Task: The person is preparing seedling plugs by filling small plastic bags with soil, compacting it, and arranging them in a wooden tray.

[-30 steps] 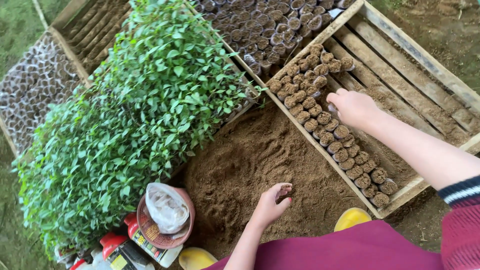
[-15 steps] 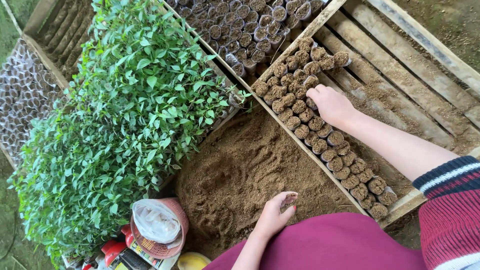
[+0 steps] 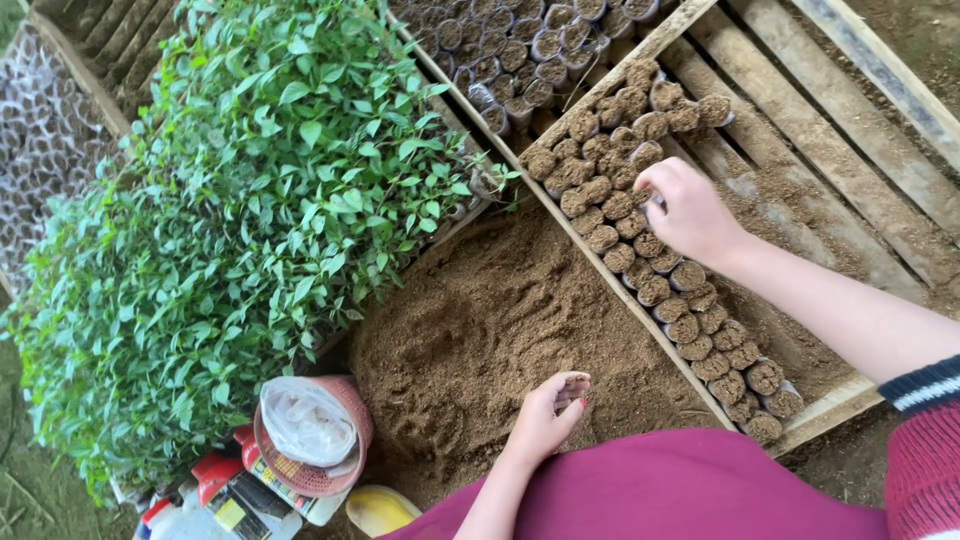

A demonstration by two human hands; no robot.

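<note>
Outdoor setting, even daylight, no hard shadows. Ground: bare brown earth (image 3: 900, 40) at upper right, sparse grass (image 3: 30, 490) at lower left. A dense block of green leafy seedlings (image 3: 230, 250) occupies the left half. Behind it, a slatted wooden tray (image 3: 100, 40) lies beside a bed of empty clear plastic sleeves (image 3: 40, 170). A pink woven plastic basket (image 3: 330, 470) sits at the bottom edge, a crumpled white bag inside it.

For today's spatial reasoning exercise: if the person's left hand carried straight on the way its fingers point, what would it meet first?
Probably the soil pile: the left hand points up-frame over it, though its height above the soil is unclear.
</note>
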